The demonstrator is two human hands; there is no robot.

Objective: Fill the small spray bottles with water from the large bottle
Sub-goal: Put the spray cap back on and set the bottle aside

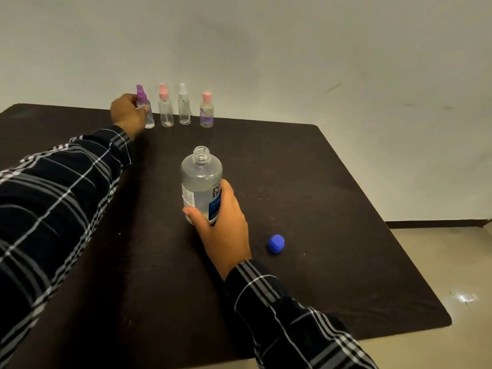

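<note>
**A:** so where's the big bottle (pixel 201 179) at?

**B:** upright mid-counter (pixel 332 203), cap off, right hand (pixel 223 227) wrapped round its lower half. The blue cap (pixel 276 243) lies just right of that hand.

**A:** and the left hand (pixel 127 113)?

**B:** stretched to the far edge, gripping the purple-topped spray bottle (pixel 149 115). Three more small bottles (pixel 184 110) stand beside it, well apart from the big one.

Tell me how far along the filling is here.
Done: large bottle uncapped, blue cap lying on the table. In hand: right hand holds the large bottle, left hand grips the purple-topped spray bottle, top on. Left: opening, pouring, then the other three bottles.
</note>
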